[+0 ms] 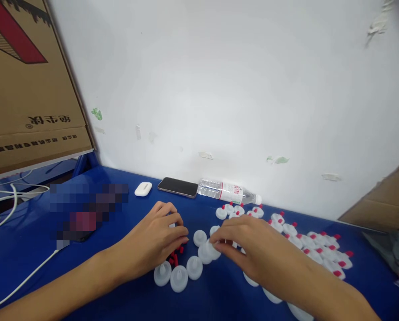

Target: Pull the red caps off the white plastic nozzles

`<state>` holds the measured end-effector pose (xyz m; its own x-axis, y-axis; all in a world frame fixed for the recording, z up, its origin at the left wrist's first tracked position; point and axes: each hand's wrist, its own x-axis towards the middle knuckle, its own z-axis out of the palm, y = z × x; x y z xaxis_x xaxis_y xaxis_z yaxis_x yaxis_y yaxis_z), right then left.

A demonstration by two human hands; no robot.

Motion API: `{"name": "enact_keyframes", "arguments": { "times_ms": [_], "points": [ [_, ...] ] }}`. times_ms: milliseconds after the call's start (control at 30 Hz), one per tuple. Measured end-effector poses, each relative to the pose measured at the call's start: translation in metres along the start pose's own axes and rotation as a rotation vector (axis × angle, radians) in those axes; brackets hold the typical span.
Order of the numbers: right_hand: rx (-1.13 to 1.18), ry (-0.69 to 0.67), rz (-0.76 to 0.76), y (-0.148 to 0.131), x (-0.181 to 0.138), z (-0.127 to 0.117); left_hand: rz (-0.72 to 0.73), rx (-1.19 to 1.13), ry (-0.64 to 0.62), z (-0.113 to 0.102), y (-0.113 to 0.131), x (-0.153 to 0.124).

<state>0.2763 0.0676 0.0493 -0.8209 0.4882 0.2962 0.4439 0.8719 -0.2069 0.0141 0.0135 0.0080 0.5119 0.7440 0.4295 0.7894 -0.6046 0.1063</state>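
While bending the fingers of the left hand (159, 232) over a small heap of red tips (176, 259), cannot tell whether gripping one, the space under the palm being hidden. Holding the right hand (248, 238) across from it, thumb and forefinger close together at a white lid (213, 253) overlapping another on the blue surface (216, 301); cannot tell whether pinching it or only touching it. Have more plain lids (179, 279) just beside the red tips, spouts upward. To the right, partly behind the forearm, have many red-tipped lids (308, 242) in a loose spread, some touching. Along the wall (219, 89), see a clear bottle (231, 192) on its side, a dark-screened phone (177, 187) next to it and, farther left, a white earbud case (143, 189). At far left, see a cardboard box (35, 89) and a white cable (28, 279) leading to a pixelated, unreadable item (92, 216).
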Motion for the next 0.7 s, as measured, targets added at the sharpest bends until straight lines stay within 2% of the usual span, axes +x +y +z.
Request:
{"name": "enact_keyframes", "arguments": {
  "times_ms": [167, 367, 533, 700],
  "points": [
    [0.078, 0.094, -0.007, -0.009, 0.005, 0.004, -0.039, -0.015, -0.046, -0.007, 0.004, 0.002],
    [-0.008, 0.194, -0.008, -0.004, 0.007, 0.01, -0.055, -0.065, -0.043, -0.012, 0.011, 0.003],
    [-0.117, 0.178, 0.035, 0.006, 0.01, 0.012, -0.062, -0.095, 0.029, -0.012, 0.01, 0.002],
    [-0.165, 0.181, 0.067, 0.012, 0.011, 0.023, -0.054, -0.108, 0.05, -0.013, 0.011, 0.003]
  ]
}}
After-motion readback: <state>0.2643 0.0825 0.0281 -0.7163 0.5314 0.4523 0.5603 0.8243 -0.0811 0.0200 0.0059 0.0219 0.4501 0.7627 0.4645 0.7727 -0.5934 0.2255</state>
